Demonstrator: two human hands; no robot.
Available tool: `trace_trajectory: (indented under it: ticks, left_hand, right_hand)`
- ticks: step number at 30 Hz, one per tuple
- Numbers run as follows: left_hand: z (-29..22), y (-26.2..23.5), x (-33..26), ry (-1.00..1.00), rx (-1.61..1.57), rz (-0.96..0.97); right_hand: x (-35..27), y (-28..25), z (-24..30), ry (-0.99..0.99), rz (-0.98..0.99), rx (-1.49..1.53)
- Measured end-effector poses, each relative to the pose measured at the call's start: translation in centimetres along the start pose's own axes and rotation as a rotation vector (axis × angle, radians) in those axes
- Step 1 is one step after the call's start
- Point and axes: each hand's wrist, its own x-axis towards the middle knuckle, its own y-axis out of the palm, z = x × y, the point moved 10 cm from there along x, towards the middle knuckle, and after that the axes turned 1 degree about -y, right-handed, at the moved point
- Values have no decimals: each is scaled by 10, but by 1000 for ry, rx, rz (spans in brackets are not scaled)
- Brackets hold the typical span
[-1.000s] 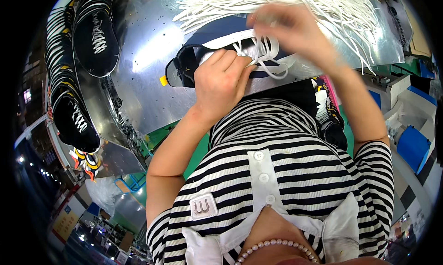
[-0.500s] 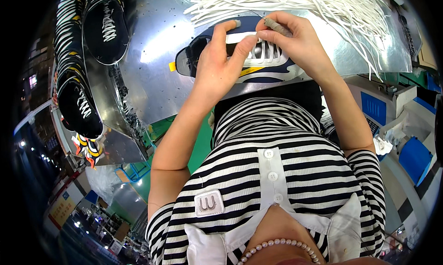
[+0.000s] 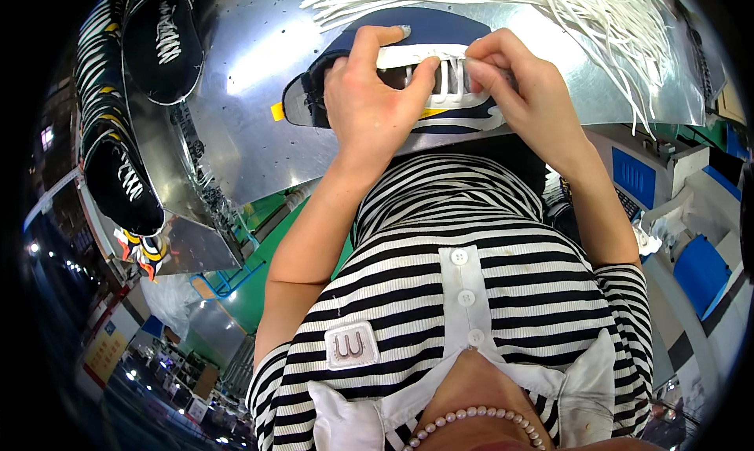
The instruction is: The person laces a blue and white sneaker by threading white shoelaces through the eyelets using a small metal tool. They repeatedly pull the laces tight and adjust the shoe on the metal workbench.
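Observation:
A navy, white and black sneaker (image 3: 428,31) lies sideways on the metal table, its toe to the right and a yellow tab at its heel. White shoelaces (image 3: 444,80) cross its front opening in several rows. My left hand (image 3: 373,98) grips the shoe, thumb at the lacing and index finger stretched over the far side. At the far row of eyelets, my right hand (image 3: 522,82) is closed in a pinch. An awl-like tool (image 3: 509,77) with a wrapped handle sits in it, mostly hidden by the fingers; its thin metal shaft cannot be seen.
A pile of loose white shoelaces (image 3: 542,15) covers the table's far right. To the left stand black shoes with white laces (image 3: 162,51) and a long row of stacked striped shoe parts (image 3: 102,82). The metal table's (image 3: 251,145) near edge runs close to my body.
The awl-like tool's handle and shaft were plainly visible above my right hand; now the fingers cover most of it. My right hand has moved slightly right and down along the eyelets.

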Motion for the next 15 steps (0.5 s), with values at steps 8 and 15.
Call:
trace_trajectory:
  ticks: [8,15]
  left_hand:
    - [7,4,-7,-25,-129,33]
    - [22,-5,-12,-146,-320,-21]
  right_hand:
    - [15,11,14,-92,89,-308]
    - [24,38,34,-231,96,-620]
